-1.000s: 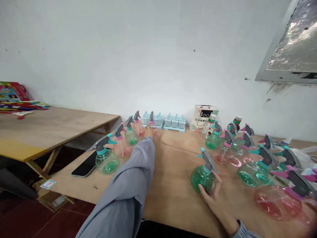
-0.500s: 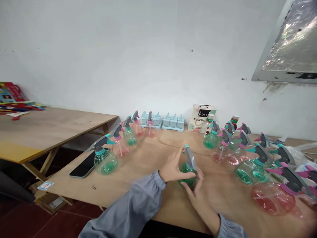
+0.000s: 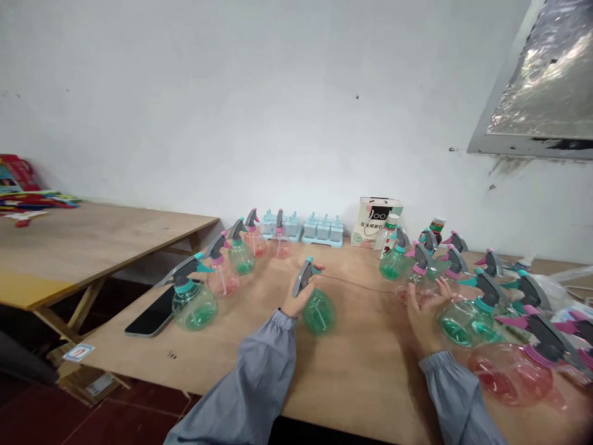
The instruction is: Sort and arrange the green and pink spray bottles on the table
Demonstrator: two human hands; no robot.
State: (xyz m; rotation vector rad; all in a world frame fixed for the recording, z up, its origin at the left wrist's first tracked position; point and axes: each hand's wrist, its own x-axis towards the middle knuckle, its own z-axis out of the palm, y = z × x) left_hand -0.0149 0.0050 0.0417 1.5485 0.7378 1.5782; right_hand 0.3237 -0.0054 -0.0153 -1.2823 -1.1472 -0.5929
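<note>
My left hand (image 3: 299,295) is closed round the neck of a green spray bottle (image 3: 319,313) with a grey and teal trigger head. The bottle is near the middle of the table, slightly tilted; whether its base touches the wood I cannot tell. My right hand (image 3: 425,315), fingers apart and holding nothing, is over the right side of the table. Just beyond its fingers stands a pink spray bottle (image 3: 419,278), partly hidden by them. Close by on the right sits another green spray bottle (image 3: 467,321).
Several pink and green spray bottles stand along the left, with a phone (image 3: 151,312) beside the nearest green bottle (image 3: 197,306). Light-blue moulds (image 3: 323,232) and a paper bag (image 3: 374,222) are against the wall. A pink bottle (image 3: 512,374) lies front right. A second table (image 3: 106,238) stands left.
My left hand has carried the green spray bottle to the left. My right hand has let go of it and moved right, towards the bottles there.
</note>
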